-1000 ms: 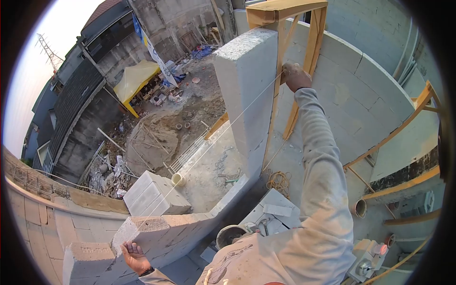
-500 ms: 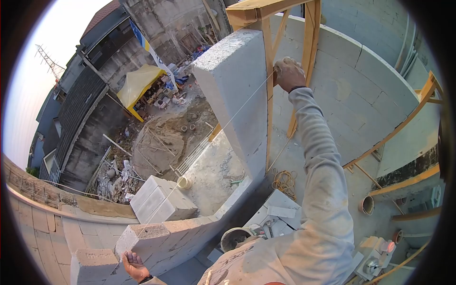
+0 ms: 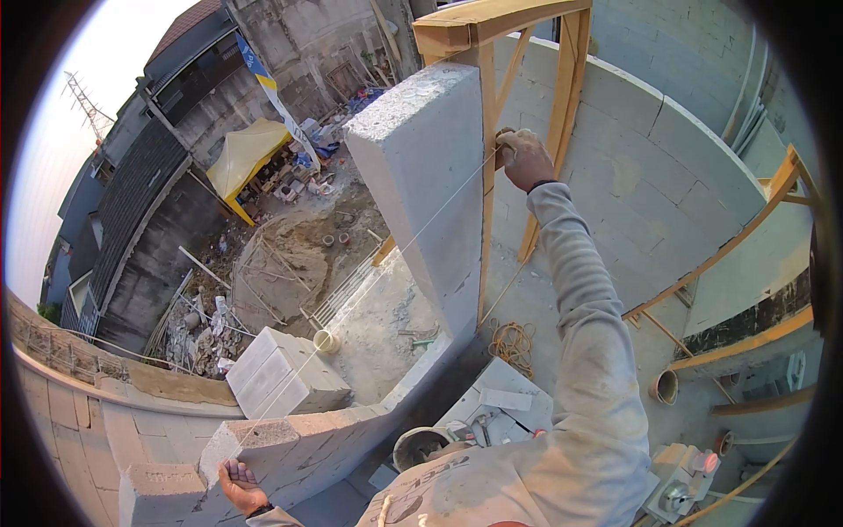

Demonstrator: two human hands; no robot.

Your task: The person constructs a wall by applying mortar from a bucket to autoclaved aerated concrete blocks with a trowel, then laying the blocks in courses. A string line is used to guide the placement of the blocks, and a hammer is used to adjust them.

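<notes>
A thin string (image 3: 411,239) stretches diagonally across the view between my two hands. My right hand (image 3: 529,162), arm outstretched, is closed on its upper end and on a small brown piece, against the upright of a wooden frame (image 3: 486,189). Beside that upright stands a tall light-grey block wall end (image 3: 426,167). At lower left my left hand (image 3: 243,486) is palm up with curled fingers, at the string's lower end. It is close to the stepped top of a low block wall (image 3: 307,457). What exactly its fingertips pinch is too small to see.
Loose white blocks (image 3: 285,373) and a pale bucket (image 3: 326,342) stand beyond the low wall. Near my body are a round dark container (image 3: 421,448), cut blocks (image 3: 505,398) and a coiled yellow cord (image 3: 512,345). A yellow canopy (image 3: 248,158) stands in the yard below.
My right hand has shifted slightly left and down, closer to the wooden upright, and the small brown piece shows more. My left hand has moved slightly left and up. The whole view has shifted a little.
</notes>
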